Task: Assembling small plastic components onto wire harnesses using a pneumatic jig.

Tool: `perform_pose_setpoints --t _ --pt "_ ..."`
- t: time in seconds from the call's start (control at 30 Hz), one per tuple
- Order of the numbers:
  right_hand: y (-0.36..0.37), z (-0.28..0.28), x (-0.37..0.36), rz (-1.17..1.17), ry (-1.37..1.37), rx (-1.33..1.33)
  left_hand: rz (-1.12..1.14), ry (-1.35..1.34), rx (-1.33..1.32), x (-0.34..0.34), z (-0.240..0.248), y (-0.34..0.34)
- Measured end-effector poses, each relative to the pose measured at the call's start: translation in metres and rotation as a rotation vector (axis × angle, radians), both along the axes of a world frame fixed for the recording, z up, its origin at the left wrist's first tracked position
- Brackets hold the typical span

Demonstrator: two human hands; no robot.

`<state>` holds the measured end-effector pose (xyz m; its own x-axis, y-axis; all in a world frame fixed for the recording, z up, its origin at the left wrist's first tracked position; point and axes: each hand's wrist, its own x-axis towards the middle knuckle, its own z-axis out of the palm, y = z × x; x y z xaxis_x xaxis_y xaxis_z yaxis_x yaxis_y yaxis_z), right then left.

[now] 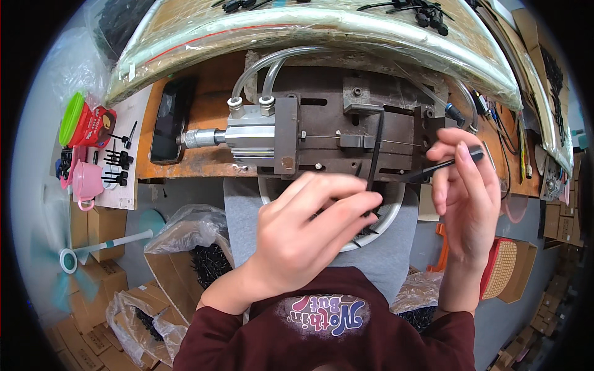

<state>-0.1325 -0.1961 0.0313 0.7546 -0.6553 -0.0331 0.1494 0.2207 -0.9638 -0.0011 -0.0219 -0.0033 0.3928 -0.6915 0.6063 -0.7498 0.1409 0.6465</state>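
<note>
My right hand (465, 185) pinches a slim black part (447, 164) with a thick block-like head at the fingertips; its stem points left toward the machine. My left hand (309, 226) is closed, its fingers bent, over a white round tub (395, 213) on my lap. A long thin black strip (376, 148) rises from the left fingertips across the metal fixture, its lower end hidden behind them. Black spiky pieces (366, 234) show below those fingers. Beyond the hands lies a brown steel fixture (322, 117) with a silver air cylinder (250, 136) and a thin rod.
A dark phone (170, 120) lies left of the cylinder. Clear air hoses (291, 51) curve behind it. A plastic-wrapped shelf (322, 37) crosses the far side. A pink cup (86, 179) and red tub (93, 127) stand left. Boxes of black parts (210, 263) and a fan (68, 260) are below.
</note>
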Motion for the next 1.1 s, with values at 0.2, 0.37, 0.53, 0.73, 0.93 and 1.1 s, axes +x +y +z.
perform_pose_setpoints --t 0.2,0.37,0.53,0.73,0.93,1.1 --pt "0.005 0.002 -0.002 0.017 -0.125 -0.253 0.16 -0.33 0.268 -0.004 -0.022 -0.015" --pt "0.012 0.005 -0.007 0.028 -0.121 -0.397 0.173 -0.406 0.332 -0.001 -0.016 -0.019" --pt "0.018 0.003 -0.012 0.059 0.043 -0.624 0.068 -0.349 0.357 0.007 0.007 -0.017" --pt "0.027 -0.025 0.001 0.093 0.237 -1.304 0.379 -0.593 -0.04 0.104 0.077 -0.037" --pt "0.032 -0.04 0.02 0.166 0.266 -1.575 0.296 -0.501 0.438 0.204 0.104 -0.08" --pt "0.031 -0.037 0.023 0.178 0.29 -1.656 0.261 -0.565 0.601 0.222 0.08 -0.097"
